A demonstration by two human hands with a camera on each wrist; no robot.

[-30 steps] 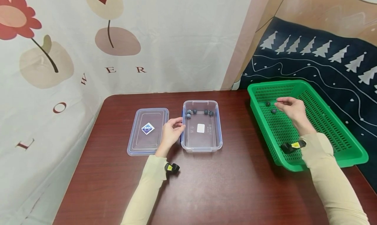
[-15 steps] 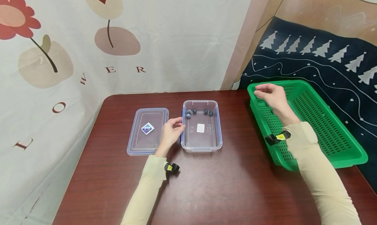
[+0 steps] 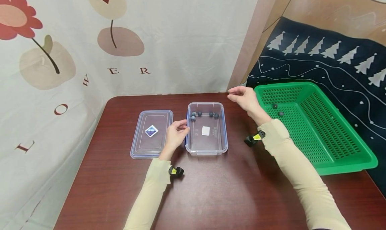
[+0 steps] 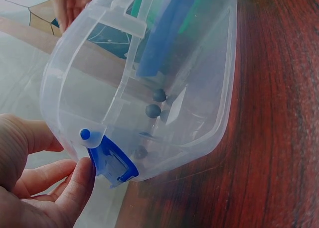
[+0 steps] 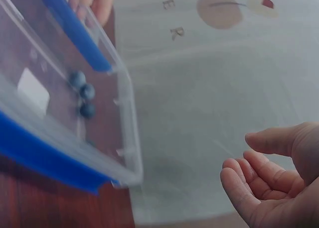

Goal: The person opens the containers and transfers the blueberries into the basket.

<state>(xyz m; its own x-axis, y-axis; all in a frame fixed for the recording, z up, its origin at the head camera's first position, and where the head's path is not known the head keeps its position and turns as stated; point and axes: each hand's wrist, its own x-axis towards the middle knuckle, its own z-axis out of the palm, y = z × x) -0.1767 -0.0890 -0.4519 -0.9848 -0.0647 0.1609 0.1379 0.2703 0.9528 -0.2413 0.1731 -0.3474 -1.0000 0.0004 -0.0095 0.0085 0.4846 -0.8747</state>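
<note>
A clear plastic box [image 3: 206,144] with blue latches stands on the table, several blueberries [image 3: 211,114] lying along its far end. My left hand [image 3: 175,136] is at the box's left side, relaxed fingertips against a blue latch [image 4: 112,161]. Beyond the box's far right corner hovers my right hand [image 3: 245,99], its thumb and fingers bent toward each other. In the right wrist view no berry shows at the fingertips [image 5: 232,171], though the palm side is partly hidden, and I cannot tell whether it holds one. Two dark berries [image 3: 280,113] lie in the green basket [image 3: 356,159].
The box's lid [image 3: 144,146], with a blue and white sticker, lies flat to the left of the box. A printed cloth [image 3: 187,56] hangs behind the table's [image 3: 196,196] back edge. Dark tree-patterned fabric [image 3: 316,62] lies behind the basket.
My right hand has moved left, out of the green basket and over its edge toward the box. The left hand, box and lid have stayed in place.
</note>
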